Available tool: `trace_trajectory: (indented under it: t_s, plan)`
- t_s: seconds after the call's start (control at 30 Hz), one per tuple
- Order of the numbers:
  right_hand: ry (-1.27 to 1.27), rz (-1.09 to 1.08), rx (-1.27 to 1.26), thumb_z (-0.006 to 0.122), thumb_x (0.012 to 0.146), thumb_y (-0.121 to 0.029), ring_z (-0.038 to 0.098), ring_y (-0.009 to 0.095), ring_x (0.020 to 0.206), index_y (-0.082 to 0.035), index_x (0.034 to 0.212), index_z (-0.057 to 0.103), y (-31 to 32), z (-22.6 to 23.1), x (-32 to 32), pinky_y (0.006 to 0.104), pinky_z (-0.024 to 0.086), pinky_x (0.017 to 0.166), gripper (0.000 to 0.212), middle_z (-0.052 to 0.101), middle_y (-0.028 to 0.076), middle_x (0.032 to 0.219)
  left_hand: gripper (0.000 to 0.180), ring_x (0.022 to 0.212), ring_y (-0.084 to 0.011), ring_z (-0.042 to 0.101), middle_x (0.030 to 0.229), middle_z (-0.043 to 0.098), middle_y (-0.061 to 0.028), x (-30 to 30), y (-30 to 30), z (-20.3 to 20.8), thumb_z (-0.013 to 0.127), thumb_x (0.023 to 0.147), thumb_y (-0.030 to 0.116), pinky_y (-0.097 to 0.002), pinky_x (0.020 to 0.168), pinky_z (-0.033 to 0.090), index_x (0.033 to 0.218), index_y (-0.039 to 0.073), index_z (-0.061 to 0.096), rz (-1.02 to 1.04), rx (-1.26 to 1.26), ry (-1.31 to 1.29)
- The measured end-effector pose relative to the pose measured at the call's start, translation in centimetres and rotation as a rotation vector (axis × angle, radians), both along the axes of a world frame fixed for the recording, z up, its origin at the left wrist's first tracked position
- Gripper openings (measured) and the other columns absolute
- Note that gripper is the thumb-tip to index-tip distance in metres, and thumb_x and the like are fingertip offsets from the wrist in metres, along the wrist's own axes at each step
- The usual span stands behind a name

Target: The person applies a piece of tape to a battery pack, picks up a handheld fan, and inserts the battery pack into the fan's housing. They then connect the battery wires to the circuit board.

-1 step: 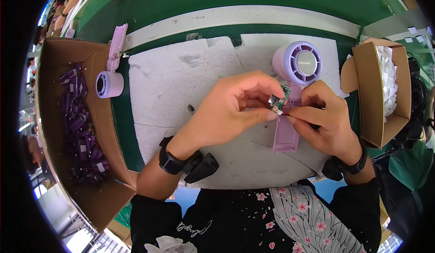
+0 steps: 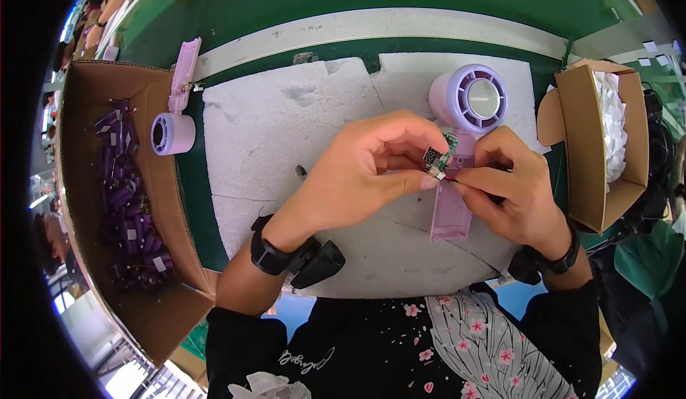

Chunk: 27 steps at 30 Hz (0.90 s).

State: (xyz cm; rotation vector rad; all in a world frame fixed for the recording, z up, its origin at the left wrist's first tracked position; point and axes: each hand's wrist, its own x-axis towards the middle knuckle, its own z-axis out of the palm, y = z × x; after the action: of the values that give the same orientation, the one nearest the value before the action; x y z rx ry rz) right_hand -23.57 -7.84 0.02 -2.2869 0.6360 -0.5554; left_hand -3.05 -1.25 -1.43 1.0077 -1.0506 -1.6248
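Note:
My left hand (image 2: 382, 166) holds a small green circuit board (image 2: 449, 144) between thumb and fingers. A dark block and a white connector (image 2: 439, 175) sit on the board's near side. Thin red and black wires (image 2: 449, 179) run from the connector to my right hand (image 2: 511, 188), whose thumb and forefinger pinch them. Beneath both hands lies the open pink handle shell (image 2: 450, 217) of a handheld fan, partly hidden by my fingers. Its round lilac fan head (image 2: 464, 99), with a spoked grille and silver centre, lies at the far end.
White foam sheets (image 2: 286, 134) cover the green table. Left stands a cardboard box (image 2: 153, 184) of purple wired cylinders (image 2: 125, 191); a second fan (image 2: 174, 133) with an upright pink handle is beside it. Right is a carton (image 2: 586, 163) of white pieces.
The circuit board has tilted very slightly in my left hand, and its block looks darker. Both hands keep their places.

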Motion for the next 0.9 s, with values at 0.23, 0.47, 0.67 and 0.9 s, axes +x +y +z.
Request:
trace_trajectory:
  t_s: [0.23,0.47,0.67,0.9]
  plan:
    - [0.013,0.003,0.010,0.071,0.062,0.001,0.053,0.017,0.062,-0.003,0.079,0.067,0.0,0.0,-0.1,0.0255,0.044,0.052,0.018,0.049,0.007,0.079,0.026,0.083,-0.0129,0.062,0.091,0.062,-0.0064,-0.1,0.1,-0.1,0.064,0.073,-0.010,-0.0263,0.075,0.052,0.097,0.000,0.059,0.050,-0.124,-0.153]
    - [-0.015,0.010,0.002,0.071,0.062,0.002,0.053,0.016,0.061,-0.003,0.079,0.067,-0.1,-0.1,0.0,0.0245,0.042,0.051,0.018,0.050,0.007,0.079,0.032,0.082,-0.0168,0.062,0.093,0.063,-0.0095,0.2,-0.3,0.2,0.068,0.067,-0.011,-0.0271,0.072,0.054,0.096,0.002,0.064,0.029,-0.329,-0.383]
    - [-0.050,0.020,-0.017,0.071,0.062,0.001,0.053,0.016,0.061,-0.003,0.078,0.067,-0.2,-0.3,0.0,0.0238,0.041,0.050,0.017,0.050,0.007,0.080,0.038,0.078,-0.0179,0.063,0.091,0.064,-0.0096,0.0,-0.3,0.2,0.067,0.066,-0.009,-0.0266,0.069,0.053,0.102,0.004,0.064,0.068,-0.489,-0.553]
    - [-0.115,-0.024,-0.127,0.074,0.063,-0.004,0.057,0.015,0.055,-0.005,0.082,0.065,-0.2,-0.7,0.0,0.0241,0.045,0.045,0.021,0.057,0.007,0.079,0.041,0.075,-0.0181,0.064,0.089,0.065,-0.0101,-1.0,-0.1,0.2,0.065,0.066,-0.009,-0.0267,0.067,0.052,0.105,0.003,0.063,0.133,-0.500,-0.583]
